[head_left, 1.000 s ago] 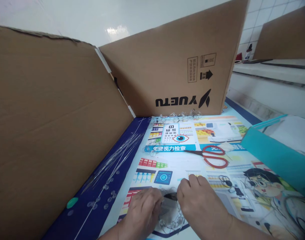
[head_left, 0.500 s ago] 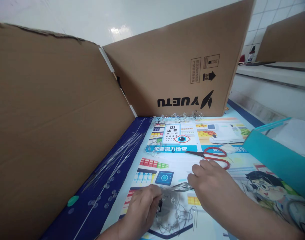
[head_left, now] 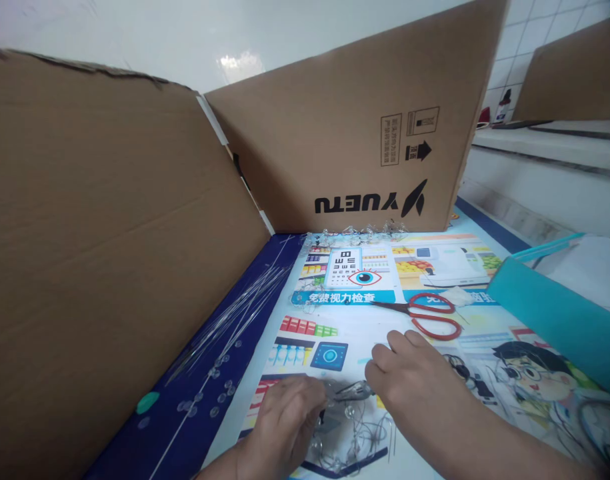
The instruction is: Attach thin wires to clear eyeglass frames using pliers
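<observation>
My right hand (head_left: 405,373) is closed round the handles of small silver pliers (head_left: 355,392), whose jaws point left toward my other hand. Their tips meet the work at my left fingertips; what exactly they grip is too small to tell. My left hand (head_left: 287,413) pinches a tangle of thin wire strung with clear beads (head_left: 352,433), which hangs below and between the hands over the printed sheet. Beyond my right hand lie scissors with red handles (head_left: 437,327), their dark blades pointing left.
Cardboard panels (head_left: 335,133) stand at the left and back. Straight wires (head_left: 229,313) and loose clear beads (head_left: 217,393) lie on the blue strip, near a green disc (head_left: 147,403). More beaded wire (head_left: 365,235) runs along the back panel. A teal box (head_left: 549,313) stands at right.
My right hand and the pliers have moved slightly left and down, closer to my left hand. The beaded wire has shifted a little; my left hand keeps its pinch.
</observation>
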### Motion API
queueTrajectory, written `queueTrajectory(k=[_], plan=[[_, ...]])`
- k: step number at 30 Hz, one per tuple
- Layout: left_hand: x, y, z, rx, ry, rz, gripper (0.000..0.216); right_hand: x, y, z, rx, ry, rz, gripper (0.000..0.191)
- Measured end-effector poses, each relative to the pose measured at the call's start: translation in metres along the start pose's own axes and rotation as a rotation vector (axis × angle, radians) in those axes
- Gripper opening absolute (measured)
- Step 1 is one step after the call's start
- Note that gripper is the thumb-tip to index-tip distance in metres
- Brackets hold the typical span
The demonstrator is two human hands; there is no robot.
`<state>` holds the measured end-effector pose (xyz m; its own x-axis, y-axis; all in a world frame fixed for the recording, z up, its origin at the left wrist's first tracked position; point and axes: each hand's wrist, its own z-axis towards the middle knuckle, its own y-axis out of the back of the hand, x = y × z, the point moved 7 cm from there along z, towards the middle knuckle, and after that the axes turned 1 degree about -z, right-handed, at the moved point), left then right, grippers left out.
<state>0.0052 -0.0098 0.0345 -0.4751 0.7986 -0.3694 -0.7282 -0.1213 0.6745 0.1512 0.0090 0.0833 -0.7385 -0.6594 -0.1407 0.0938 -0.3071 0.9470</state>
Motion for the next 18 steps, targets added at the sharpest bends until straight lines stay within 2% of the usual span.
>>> queueTrajectory(k=[8,18], plan=[[-0.002,-0.002,0.004,0.065,0.031,0.070,0.018,0.009,-0.015,0.001,0.048,0.042,-0.036,0.014],[-0.005,-0.004,0.001,0.091,-0.001,0.159,0.020,0.011,-0.019,0.002,0.092,0.027,-0.039,0.013]])
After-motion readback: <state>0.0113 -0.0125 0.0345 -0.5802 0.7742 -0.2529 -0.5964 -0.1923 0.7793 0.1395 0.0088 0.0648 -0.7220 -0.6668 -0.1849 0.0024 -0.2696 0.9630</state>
